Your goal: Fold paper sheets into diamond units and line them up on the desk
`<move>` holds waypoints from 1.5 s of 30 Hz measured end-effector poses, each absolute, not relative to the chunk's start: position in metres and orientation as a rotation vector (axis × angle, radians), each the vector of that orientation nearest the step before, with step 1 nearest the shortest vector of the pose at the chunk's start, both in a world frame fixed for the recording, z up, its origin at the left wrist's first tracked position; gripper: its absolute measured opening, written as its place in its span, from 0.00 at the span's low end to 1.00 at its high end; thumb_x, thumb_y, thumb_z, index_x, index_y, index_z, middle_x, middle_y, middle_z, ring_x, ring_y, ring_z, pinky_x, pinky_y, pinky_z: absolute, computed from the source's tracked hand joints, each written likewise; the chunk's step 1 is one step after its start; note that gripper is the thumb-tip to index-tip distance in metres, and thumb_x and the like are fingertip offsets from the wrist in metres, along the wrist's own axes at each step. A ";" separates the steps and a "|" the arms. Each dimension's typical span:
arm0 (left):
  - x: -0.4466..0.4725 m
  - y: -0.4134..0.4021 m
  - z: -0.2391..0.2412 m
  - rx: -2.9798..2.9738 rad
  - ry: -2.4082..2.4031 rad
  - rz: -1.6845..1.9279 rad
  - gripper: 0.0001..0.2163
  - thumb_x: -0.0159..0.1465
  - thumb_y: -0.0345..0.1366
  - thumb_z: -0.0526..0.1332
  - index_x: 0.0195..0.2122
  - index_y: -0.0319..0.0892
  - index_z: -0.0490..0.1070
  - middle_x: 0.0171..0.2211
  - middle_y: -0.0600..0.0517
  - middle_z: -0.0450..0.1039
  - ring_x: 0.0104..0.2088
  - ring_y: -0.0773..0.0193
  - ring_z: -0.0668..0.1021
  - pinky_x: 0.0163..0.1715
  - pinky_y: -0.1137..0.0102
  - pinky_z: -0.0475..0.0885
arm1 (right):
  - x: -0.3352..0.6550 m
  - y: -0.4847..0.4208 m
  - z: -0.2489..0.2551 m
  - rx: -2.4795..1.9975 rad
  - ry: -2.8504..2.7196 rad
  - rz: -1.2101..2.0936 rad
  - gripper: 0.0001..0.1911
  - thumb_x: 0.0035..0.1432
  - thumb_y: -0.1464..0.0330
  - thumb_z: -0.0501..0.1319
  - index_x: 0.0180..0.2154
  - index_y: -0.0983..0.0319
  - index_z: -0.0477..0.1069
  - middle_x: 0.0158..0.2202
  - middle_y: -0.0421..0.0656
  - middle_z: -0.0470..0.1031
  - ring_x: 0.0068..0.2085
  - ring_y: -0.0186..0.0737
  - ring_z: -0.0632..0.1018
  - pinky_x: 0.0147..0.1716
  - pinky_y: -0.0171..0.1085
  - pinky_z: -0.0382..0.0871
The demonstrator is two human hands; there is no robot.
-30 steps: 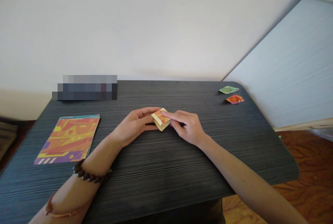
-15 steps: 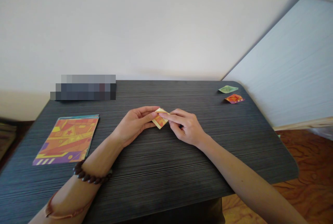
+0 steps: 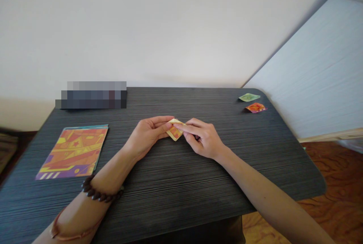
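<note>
Between my two hands is a small folded piece of origami paper (image 3: 176, 133), orange and pale yellow, turned as a diamond with one corner toward me. My left hand (image 3: 150, 133) pinches its left side, the thumb on top and the fingers behind. From the other side, my right hand (image 3: 202, 136) is closed on the right corner, with its index finger pressed on the paper's upper face. The fingers cover the left and right corners, and a pale folded edge shows at the top.
On the dark table (image 3: 170, 191), a stack of patterned paper sheets (image 3: 75, 149) lies at the left. Behind it a blurred-out dark object (image 3: 92, 99) stands near the wall. A green folded paper piece (image 3: 249, 97) and an orange one (image 3: 255, 108) lie at the back right.
The hands keep almost the same place and grip. At the paper's top, the pale strip now looks a little wider and the orange face beneath it smaller.
</note>
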State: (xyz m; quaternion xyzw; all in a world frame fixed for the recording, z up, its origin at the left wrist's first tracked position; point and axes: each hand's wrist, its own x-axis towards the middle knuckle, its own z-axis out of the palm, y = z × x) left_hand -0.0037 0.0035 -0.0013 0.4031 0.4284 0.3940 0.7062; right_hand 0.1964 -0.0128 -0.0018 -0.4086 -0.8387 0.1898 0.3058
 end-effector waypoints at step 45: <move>0.002 -0.003 0.002 1.064 1.026 0.864 0.18 0.52 0.37 0.68 0.44 0.37 0.73 0.42 0.46 0.78 0.40 0.60 0.79 0.46 0.67 0.72 | 0.193 -0.007 -0.006 -1.153 -2.083 0.759 0.12 0.60 0.61 0.56 0.29 0.63 0.69 0.23 0.36 0.68 0.22 0.26 0.65 0.25 0.29 0.56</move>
